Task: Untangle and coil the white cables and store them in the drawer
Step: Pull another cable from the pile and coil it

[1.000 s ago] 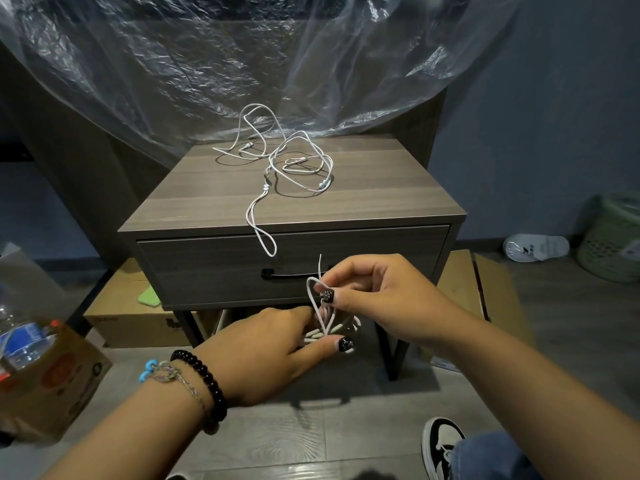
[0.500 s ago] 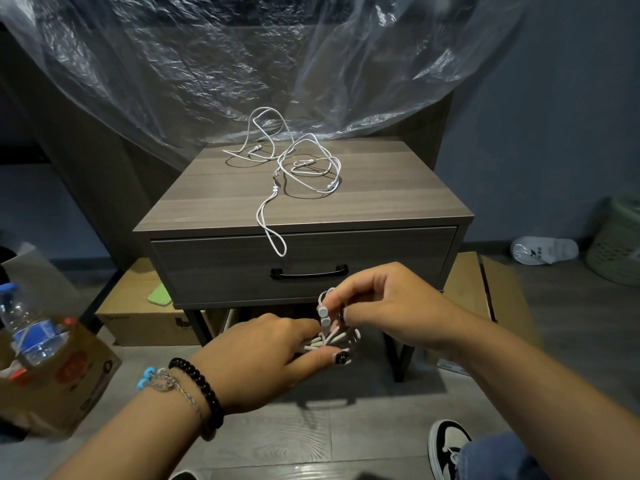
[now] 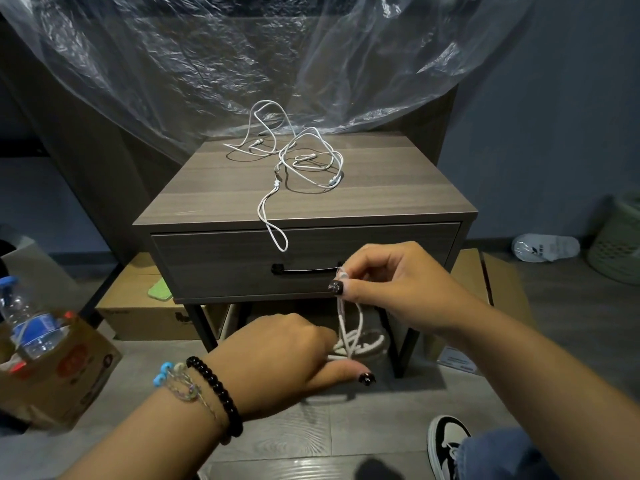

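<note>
A short white cable hangs in loops between my hands, below the drawer front. My right hand pinches its upper end between thumb and fingers. My left hand grips the bundled loops at the bottom. A tangle of white cables lies on top of the grey wooden nightstand, with one loop hanging over the front edge. The drawer is closed, with a black handle.
Clear plastic sheeting hangs behind the nightstand. A cardboard box with a water bottle stands at the left, more boxes lie under the nightstand. A slipper and a green basket are at the right. My shoe is at the bottom.
My right hand has lifted the cable's end upward, stretching a strand out of the bundle that my left hand holds. The view has moved closer to the nightstand.
</note>
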`<state>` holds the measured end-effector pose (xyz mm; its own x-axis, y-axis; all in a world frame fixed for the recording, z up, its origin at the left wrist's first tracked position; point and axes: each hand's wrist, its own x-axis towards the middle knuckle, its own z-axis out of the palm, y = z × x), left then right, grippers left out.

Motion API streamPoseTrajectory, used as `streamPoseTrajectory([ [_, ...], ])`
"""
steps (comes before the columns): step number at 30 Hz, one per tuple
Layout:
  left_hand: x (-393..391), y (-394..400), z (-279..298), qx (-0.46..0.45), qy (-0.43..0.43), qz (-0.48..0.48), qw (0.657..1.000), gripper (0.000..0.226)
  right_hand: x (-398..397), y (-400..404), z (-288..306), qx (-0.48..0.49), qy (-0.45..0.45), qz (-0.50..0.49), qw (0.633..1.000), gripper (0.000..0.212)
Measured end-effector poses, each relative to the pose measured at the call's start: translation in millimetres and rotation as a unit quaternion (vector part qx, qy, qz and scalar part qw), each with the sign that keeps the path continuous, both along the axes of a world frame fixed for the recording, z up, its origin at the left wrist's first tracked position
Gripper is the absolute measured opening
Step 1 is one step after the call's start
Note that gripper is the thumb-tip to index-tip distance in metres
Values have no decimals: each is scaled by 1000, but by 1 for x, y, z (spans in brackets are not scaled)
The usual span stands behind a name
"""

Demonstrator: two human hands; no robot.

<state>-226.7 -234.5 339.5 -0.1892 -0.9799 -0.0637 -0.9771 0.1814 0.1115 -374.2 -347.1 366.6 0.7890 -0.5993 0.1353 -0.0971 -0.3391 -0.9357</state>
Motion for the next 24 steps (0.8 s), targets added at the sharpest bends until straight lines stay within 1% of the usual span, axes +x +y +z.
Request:
streamPoseTrajectory([
  [2,-9,1,-2,-54,7,-47,997,70,-3,-3,2,62,32,21,997,4],
  [3,-14,1,-3,-91,31,-69,993,69,-4,-5,2,94,51,25,994,5],
  [5,-19,1,-5,-148,102,-104,978,63,-2,-9,-1,173,82,23,981,8],
  [6,-19,1,-5,-164,144,-118,969,55,-1,-9,-2,212,93,22,973,9],
  [8,-17,0,-3,-211,226,-131,942,37,2,-7,-5,265,104,22,958,13],
  [9,-16,0,-2,-245,259,-123,926,34,2,-5,-8,286,99,23,953,13],
  [11,-12,-1,-1,-300,333,-80,890,38,3,0,-9,317,81,25,945,9],
  [13,-9,-1,-2,-318,423,-22,848,47,4,0,-9,348,58,18,935,9],
  [15,-7,-1,1,-303,522,42,796,57,6,-3,-8,371,34,3,928,17],
  [16,-7,-1,4,-287,574,87,762,59,6,-4,-7,372,27,-3,928,22],
  [18,-8,-4,10,-241,672,195,673,53,6,-4,-5,356,27,-5,934,22],
  [19,-8,-6,12,-218,707,237,630,51,5,-4,-4,343,32,-3,939,20],
  [20,-6,-9,13,-205,725,271,599,51,3,-3,-2,326,38,0,945,18],
  [22,-1,-14,14,-197,741,317,558,52,1,-3,1,291,45,3,956,16],
  [23,1,-16,14,-192,744,332,547,51,0,-3,3,266,46,2,963,17],
  [24,3,-17,13,-184,743,343,544,50,-1,-3,4,223,54,-7,973,19],
])
